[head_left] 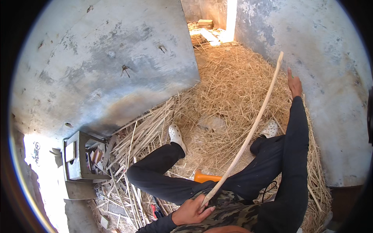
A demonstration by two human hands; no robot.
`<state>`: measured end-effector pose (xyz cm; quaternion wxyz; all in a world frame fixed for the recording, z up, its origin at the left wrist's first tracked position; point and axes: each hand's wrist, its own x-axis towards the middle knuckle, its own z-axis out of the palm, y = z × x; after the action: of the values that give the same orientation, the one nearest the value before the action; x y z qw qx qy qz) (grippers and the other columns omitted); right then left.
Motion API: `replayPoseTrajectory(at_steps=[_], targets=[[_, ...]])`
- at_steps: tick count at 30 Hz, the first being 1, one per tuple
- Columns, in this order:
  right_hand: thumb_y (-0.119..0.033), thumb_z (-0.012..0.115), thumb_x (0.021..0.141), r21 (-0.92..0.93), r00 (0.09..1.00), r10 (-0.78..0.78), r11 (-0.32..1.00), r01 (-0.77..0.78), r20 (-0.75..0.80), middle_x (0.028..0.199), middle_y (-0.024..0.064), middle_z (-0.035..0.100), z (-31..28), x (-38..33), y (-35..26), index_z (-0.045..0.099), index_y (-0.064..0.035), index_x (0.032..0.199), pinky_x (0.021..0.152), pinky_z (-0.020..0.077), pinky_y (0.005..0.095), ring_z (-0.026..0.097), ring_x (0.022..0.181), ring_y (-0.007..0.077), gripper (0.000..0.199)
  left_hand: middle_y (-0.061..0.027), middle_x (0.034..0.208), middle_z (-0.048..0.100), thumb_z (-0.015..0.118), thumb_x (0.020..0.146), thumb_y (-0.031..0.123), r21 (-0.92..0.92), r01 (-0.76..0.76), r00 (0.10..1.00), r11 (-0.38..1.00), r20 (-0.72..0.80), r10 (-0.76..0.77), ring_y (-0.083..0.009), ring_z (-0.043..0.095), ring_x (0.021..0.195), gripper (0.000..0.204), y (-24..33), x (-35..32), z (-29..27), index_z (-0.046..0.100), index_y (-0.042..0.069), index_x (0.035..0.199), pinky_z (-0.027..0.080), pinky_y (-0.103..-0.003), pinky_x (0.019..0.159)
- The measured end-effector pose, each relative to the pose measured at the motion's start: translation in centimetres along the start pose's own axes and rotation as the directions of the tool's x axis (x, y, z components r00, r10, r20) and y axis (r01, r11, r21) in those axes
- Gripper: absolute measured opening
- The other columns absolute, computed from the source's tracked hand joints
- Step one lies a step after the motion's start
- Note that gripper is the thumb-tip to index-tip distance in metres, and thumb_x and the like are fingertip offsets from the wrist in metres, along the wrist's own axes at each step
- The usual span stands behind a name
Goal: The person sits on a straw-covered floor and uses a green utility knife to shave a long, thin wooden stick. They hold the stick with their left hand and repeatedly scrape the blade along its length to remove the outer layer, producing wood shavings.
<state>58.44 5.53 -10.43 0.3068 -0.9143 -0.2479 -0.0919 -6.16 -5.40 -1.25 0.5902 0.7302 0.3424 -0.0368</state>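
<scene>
My left hand (192,212) is closed round the lower end of a long, pale, slightly bent wooden stick (252,131), close to my lap. From there the stick slants up and away to the right, its far end free in the air near the right wall. My right hand (295,85) is stretched far forward, to the right of the stick's far end and apart from it. Its fingers are curled, with one finger pointing up. A small bit of green shows at them, too little to name.
Loose straw and shavings (233,81) cover the floor. Long split strips (143,128) lie piled at the left, beside a wooden stool-like frame (79,157). An orange plastic object (205,177) sits between my legs; a red-handled tool (156,211) lies near my left forearm. Plastered walls (311,77) stand close on both sides.
</scene>
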Motion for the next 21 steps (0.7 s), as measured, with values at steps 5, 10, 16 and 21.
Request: replayPoseTrajectory(at_steps=[5,10,16,21], targets=[[-0.075,0.035,0.088,-0.054,0.96,-0.141,0.986,0.158,0.243,0.061,0.0162,0.059,0.0,-2.7,-1.1,0.06,0.0009,0.062,0.055,0.0385,0.0448,0.054,0.057,0.0308,0.084,-0.0103,0.061,0.052,0.05,0.099,0.025,-0.049,-0.07,0.976,0.996,-0.208,0.058,-0.0207,0.054,0.053,0.022,-0.2,3.6,-0.9,0.052,0.003,0.1,0.042,-0.033,0.052],[-0.065,0.055,0.085,0.294,0.696,-0.591,0.806,0.513,0.407,0.05,0.0086,0.052,-2.3,-17.3,-12.8,0.068,-0.01,0.064,0.048,0.0392,0.0366,0.05,0.046,0.0216,0.06,-0.0105,0.061,0.052,0.05,0.099,0.018,-0.08,-0.131,0.914,0.988,-0.396,0.09,-0.0175,0.051,0.051,0.023,-0.7,8.9,-1.8,0.055,0.001,0.114,0.042,-0.031,0.052],[-0.071,0.065,0.072,0.428,0.354,-0.896,0.44,0.79,0.268,0.046,0.0066,0.053,-5.0,-27.0,-16.0,0.066,-0.0124,0.059,0.041,0.0401,0.0381,0.053,0.04,0.0243,0.06,-0.0143,0.104,0.064,0.052,0.098,0.013,-0.158,-0.237,0.897,0.958,-0.414,0.154,-0.0106,0.058,0.091,0.041,1.1,10.5,-3.1,0.047,-0.007,0.134,0.047,-0.024,0.084],[-0.081,0.048,0.077,0.355,0.578,-0.776,0.63,0.691,0.253,0.04,0.0056,0.046,-1.0,-22.0,-15.8,0.057,-0.0097,0.05,0.037,0.0362,0.0358,0.049,0.036,0.0204,0.077,-0.019,0.119,0.061,0.053,0.098,0.012,-0.197,-0.297,0.875,0.934,-0.447,0.184,-0.013,0.055,0.108,0.041,1.9,9.7,-2.4,0.047,-0.009,0.133,0.044,-0.026,0.093]])
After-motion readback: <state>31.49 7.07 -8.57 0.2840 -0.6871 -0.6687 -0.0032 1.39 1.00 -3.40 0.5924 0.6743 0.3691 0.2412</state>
